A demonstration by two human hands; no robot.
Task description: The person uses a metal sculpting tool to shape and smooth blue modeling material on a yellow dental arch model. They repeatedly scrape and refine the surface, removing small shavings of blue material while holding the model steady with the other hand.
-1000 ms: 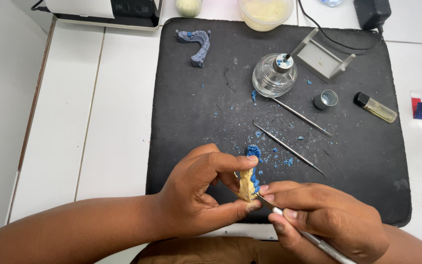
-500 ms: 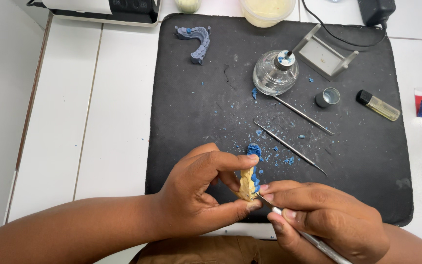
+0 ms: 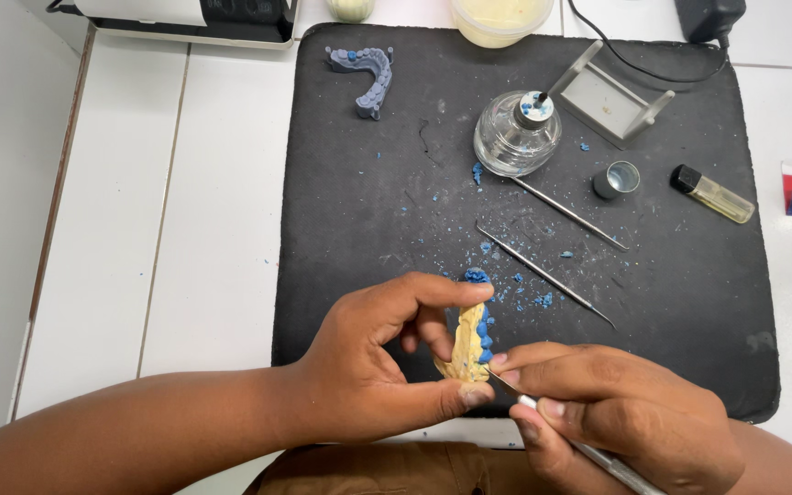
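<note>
Dental cast [image 3: 469, 346], pale yellow with blue wax teeth along one edge, sits pinched on edge between the thumb and forefinger of the left hand [image 3: 373, 367], tilted so the wax faces the tool. Right hand [image 3: 621, 417] fingers close pen-style around a thin metal carving instrument [image 3: 561, 431], its tip touching the cast's base. Beyond, on a black mat [image 3: 359, 229] flecked with blue wax crumbs, lie two spare metal probes [image 3: 543, 273], a glass spirit lamp [image 3: 517, 136] and a grey dental arch [image 3: 368, 78], all on the white bench [image 3: 139, 229].
</note>
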